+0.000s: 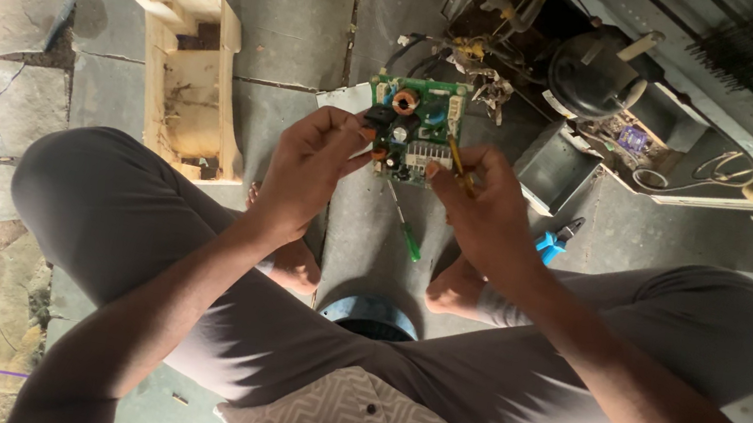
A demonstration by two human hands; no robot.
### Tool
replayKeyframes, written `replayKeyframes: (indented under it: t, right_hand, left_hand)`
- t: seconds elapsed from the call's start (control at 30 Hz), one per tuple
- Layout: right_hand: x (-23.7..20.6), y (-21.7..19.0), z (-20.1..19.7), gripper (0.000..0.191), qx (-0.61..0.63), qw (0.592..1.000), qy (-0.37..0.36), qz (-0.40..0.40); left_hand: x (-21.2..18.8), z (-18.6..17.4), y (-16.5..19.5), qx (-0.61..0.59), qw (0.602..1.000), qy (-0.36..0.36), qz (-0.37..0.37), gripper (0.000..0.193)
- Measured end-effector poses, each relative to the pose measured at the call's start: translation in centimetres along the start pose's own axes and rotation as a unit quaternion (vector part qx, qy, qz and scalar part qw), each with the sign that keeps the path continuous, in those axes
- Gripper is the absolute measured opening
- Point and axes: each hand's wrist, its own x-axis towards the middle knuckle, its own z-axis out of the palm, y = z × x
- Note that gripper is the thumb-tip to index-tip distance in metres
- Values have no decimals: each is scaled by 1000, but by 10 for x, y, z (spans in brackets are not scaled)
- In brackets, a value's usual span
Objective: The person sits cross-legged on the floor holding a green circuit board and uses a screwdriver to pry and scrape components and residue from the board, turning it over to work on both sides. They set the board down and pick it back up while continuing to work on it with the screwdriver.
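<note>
Up between both hands, the green square circuit board (411, 128) hangs above the stone floor (315, 16); left hand (308, 173) pinches its edge, right hand (484, 212) grasps it with a thin yellow tool (459, 166). Firm edge grip suits best.

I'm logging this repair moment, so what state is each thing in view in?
Green circuit board: held up off the floor, component side up.
Left hand: gripping the board's left edge.
Right hand: on the board's right edge, holding a thin yellow tool.
Green-handled screwdriver: lying on the floor.
Blue-handled pliers: lying on the floor.
Black compressor: exposed in the opened appliance.
</note>
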Motion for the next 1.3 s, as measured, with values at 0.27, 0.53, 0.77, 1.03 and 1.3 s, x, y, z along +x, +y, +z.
replayKeyframes:
  t: [0.27, 0.53, 0.77, 1.03, 1.3]
  right_hand:
    - [-1, -5, -2, 36, -18, 999, 1, 37]
    - [-4, -25, -2, 33, 52, 983, -31, 174]
    - [-2, -28, -6, 29, 70, 979, -53, 182]
    - [6, -15, -5, 24, 113, 971, -75, 196]
    - [9, -10, 0, 23, 104, 970, -88, 199]
  left_hand:
    - [-5, -1, 15, -147, 986, -51, -62, 15]
    - [-3, 5, 21, -81, 987, 92, -103, 25]
    - [-4, 7, 24, -54, 990, 113, -65, 28]
    - [-12, 12, 27, 60, 994, 63, 73, 37]
    - [-10, 9, 23, 62, 991, 72, 96, 23]
